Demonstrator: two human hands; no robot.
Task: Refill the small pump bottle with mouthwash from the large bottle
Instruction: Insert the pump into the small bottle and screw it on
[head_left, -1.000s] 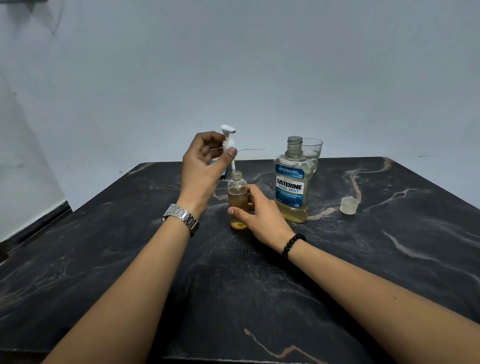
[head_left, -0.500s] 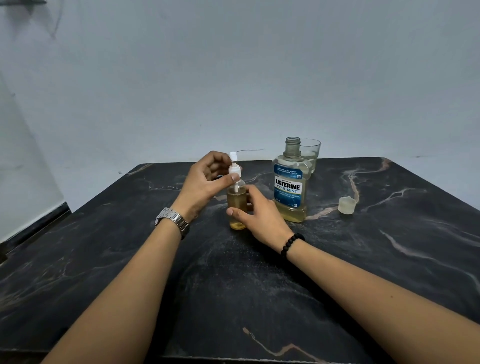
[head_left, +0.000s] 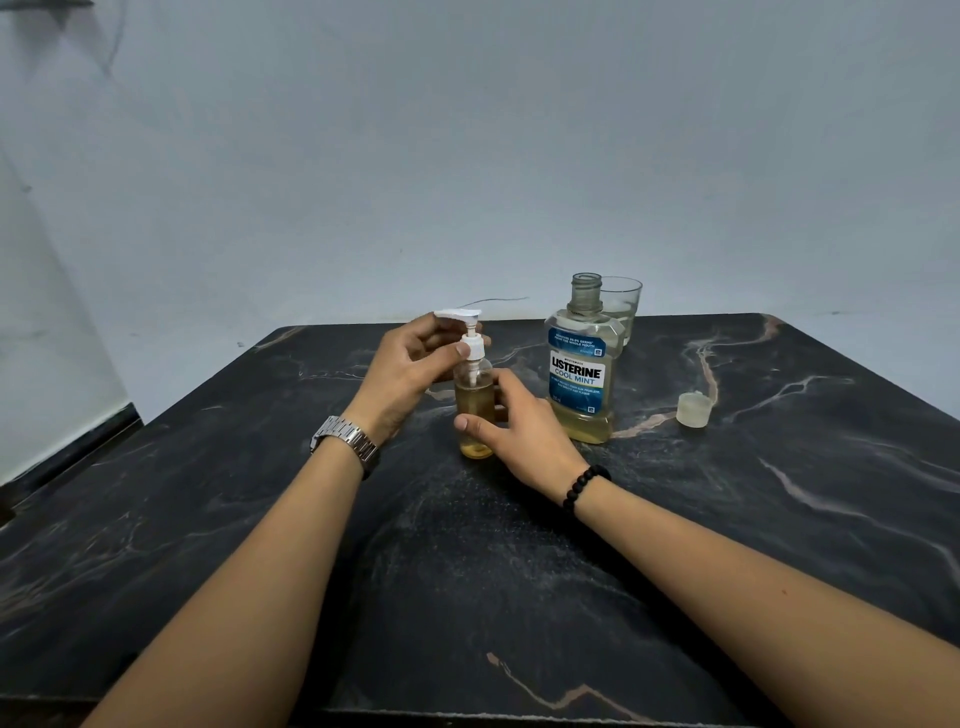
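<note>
The small clear pump bottle (head_left: 474, 410) stands upright mid-table, mostly full of amber mouthwash. Its white pump head (head_left: 471, 343) sits on the bottle's neck, nozzle pointing left. My left hand (head_left: 410, 371) pinches the pump's collar between thumb and fingers. My right hand (head_left: 519, 428) grips the bottle's body from the right. The large Listerine bottle (head_left: 584, 374) stands uncapped just right of my hands, with liquid low in it. Its pale cap (head_left: 694, 410) lies on the table further right.
A drinking glass (head_left: 623, 301) stands behind the large bottle near the table's far edge. The dark marble table (head_left: 467, 597) runs to the wall at the back and drops off at the left side.
My left hand lowered the pump from above the bottle, fed its tube down inside, and now the collar rests on the neck. My right hand kept holding the bottle still.
</note>
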